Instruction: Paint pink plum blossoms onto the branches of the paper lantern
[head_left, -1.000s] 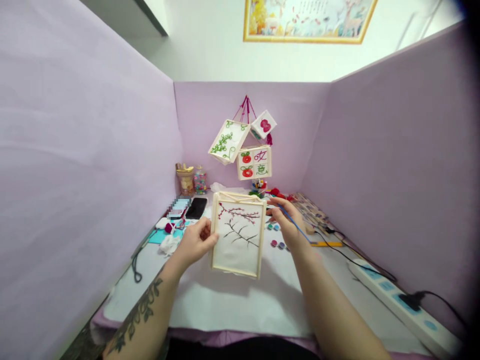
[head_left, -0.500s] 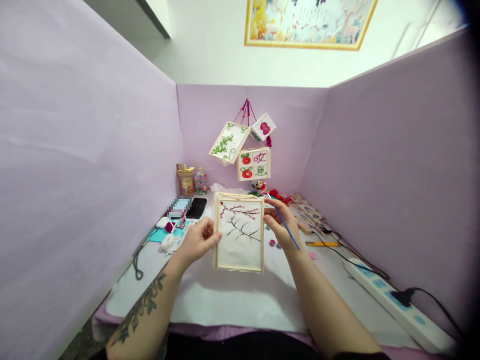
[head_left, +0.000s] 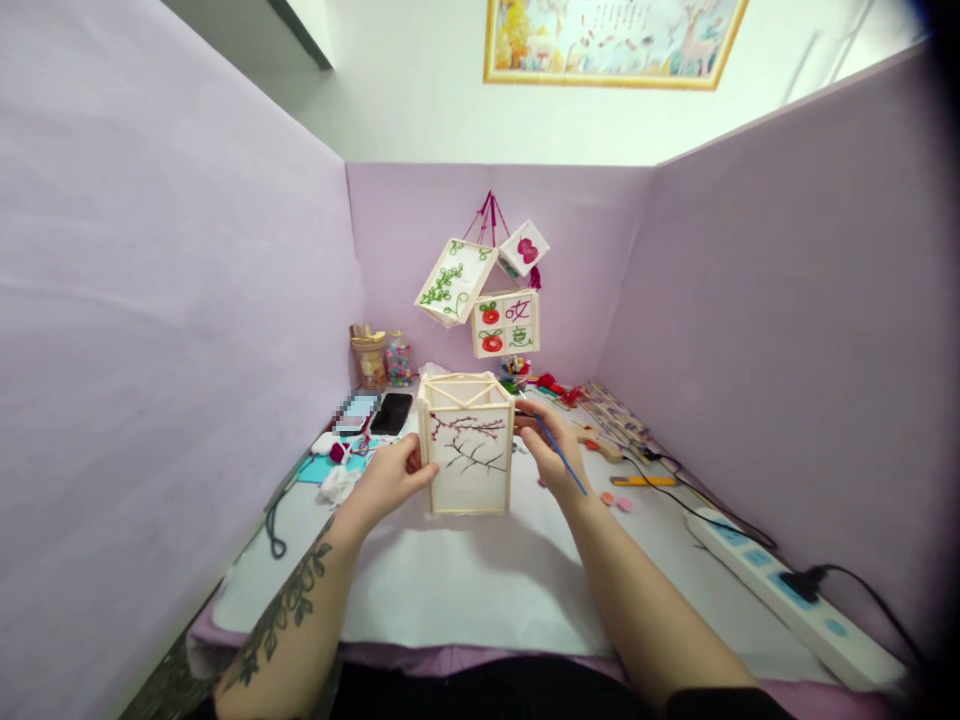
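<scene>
A box-shaped lantern with a pale wooden stick frame and white panels is at the middle of the table. Its front panel bears dark branches and red blossoms; crossed sticks span its open top. My left hand grips its left edge, thumb on the front panel and other fingers partly hidden behind. In my right hand is a thin blue paintbrush, its handle slanting down toward the wrist. The fingertips of that hand are at the lantern's right edge; whether they press on it I cannot tell.
Decorated lanterns hang at the back wall. To the left lie a black phone, crumpled tissue and jars. On the right are a yellow cutter, small paint pots and a white power strip with cables.
The lantern has come down and tipped upright, so its open top now shows. Both hands have moved with it, and the brush stays in my right hand.
</scene>
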